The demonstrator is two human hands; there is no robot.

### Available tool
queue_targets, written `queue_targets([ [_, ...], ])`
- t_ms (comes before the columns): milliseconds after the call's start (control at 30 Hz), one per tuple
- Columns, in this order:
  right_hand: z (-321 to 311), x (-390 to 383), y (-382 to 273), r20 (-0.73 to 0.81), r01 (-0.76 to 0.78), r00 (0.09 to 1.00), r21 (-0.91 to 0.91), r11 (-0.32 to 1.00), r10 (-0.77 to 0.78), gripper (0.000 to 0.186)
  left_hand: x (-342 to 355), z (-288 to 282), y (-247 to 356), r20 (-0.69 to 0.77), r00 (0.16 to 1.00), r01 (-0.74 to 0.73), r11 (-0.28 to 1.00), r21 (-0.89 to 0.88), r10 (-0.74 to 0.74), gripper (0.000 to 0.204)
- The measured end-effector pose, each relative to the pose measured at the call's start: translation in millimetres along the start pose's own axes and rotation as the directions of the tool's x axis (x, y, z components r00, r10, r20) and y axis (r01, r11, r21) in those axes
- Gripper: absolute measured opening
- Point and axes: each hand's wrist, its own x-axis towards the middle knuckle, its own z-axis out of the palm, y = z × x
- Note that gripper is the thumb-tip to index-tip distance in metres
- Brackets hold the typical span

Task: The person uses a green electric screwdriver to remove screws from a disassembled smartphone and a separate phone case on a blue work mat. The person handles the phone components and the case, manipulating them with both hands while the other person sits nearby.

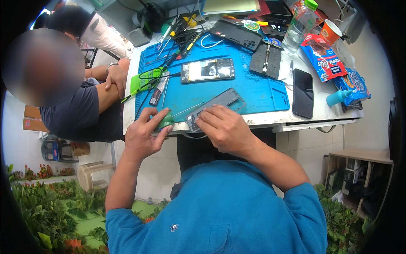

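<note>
My left hand [146,133] is closed round the green handle of a screwdriver [165,121], whose thin shaft points to the right over the mat. In my right hand [224,129] I grip a grey phone cover [230,98] with a cut-out at its far end. It is tilted at the mat's near edge, and my fingers hide part of it. Beyond both hands an opened phone [207,70] lies on the blue repair mat [258,99], its inner parts showing. A small dark part with a label [155,97] rests left of the cover.
Cables and probes [177,51] crowd the mat's left, by a green meter [144,80]. A black phone [303,93], a dark phone cover [237,34], snack packs [323,59], a water bottle [298,27] and a teal dropper bottle [338,97] stand or lie around. Another person [69,110] sits at the left.
</note>
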Motion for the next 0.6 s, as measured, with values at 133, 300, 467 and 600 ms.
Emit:
queue_targets([
  [133, 1.2, -0.1, 0.2, 0.003, -0.003, 1.000, 0.006, 1.000, 0.003, 0.030, -3.9, -0.5, 0.0, 0.011, 1.000, 0.016, 1.000, 0.002, -0.016, 0.048],
  [300, -0.6, 0.1, -0.6, -0.002, -0.002, 1.000, 0.002, 1.000, 0.002, 0.030, 5.5, -1.5, 6.0, 0.045, 0.998, 0.054, 0.998, -0.032, -0.052, 0.051],
  [467, -1.4, -1.3, -0.3, 0.009, -0.013, 1.000, -0.002, 1.000, 0.013, 0.031, 17.2, 3.7, 9.9, 0.061, 0.998, 0.032, 0.999, -0.031, -0.030, 0.050],
  [600, 0.6, -3.2, -0.5, 0.019, -0.029, 0.999, 0.008, 1.000, 0.029, 0.033, 23.2, 9.7, 11.7, 0.037, 0.999, 0.019, 0.999, -0.033, -0.018, 0.050],
])
